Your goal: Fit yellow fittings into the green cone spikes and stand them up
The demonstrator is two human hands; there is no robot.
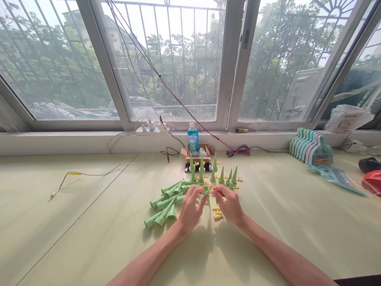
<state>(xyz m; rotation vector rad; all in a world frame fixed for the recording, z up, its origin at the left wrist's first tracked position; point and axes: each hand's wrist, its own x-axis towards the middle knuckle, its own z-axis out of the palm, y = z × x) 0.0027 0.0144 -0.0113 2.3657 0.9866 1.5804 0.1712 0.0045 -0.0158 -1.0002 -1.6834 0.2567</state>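
Observation:
My left hand [192, 208] is closed around a green plastic watering spike [206, 190], its round open collar facing up and its point hanging down. Close beside that collar, my right hand [228, 204] pinches with thumb and fingertips; whatever small piece lies in the pinch is mostly hidden. Left of my hands, several green spikes [162, 214] lie in a loose pile. Behind them, several spikes fitted with yellow valves [233, 178] stand upright on their caps, points up. Loose yellow valves [218, 214] are scattered under and between my hands.
A blue bottle [193, 139] rises by a small cardboard box [204, 158], with a dark phone [190, 167] before it. Cables [238, 151] run along the sill. At right are pastel hanger-shaped boards [312, 147], a teal packaged item [333, 178] and a red object [372, 182].

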